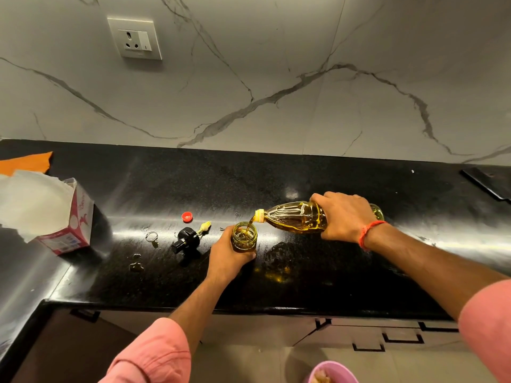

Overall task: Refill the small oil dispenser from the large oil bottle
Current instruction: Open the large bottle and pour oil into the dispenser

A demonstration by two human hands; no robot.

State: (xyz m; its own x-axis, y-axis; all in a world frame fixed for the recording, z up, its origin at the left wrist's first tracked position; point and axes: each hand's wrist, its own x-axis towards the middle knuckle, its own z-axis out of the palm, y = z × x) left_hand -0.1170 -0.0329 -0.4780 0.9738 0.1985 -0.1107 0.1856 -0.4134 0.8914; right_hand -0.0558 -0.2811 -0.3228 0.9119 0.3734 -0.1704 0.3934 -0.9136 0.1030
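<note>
My right hand [344, 217] grips the large clear oil bottle [296, 217] around its body and holds it tipped almost flat, neck pointing left. A thin stream of golden oil runs from its yellow neck into the small glass dispenser jar [244, 236]. The jar stands upright and uncapped on the black counter [318, 286], with my left hand [228, 254] wrapped around its left side. The jar's black pump cap with a yellow brush [187, 238] lies to the left. The bottle's red cap [187, 216] rests behind the pump cap.
A pink-and-white tissue box [66, 219] with paper sticking out stands at the left. Small oil drops [137, 265] and a ring [151, 236] lie near the pump cap. A wall socket [135, 38] sits on the marble backsplash. A dark flat object [486, 181] lies far right.
</note>
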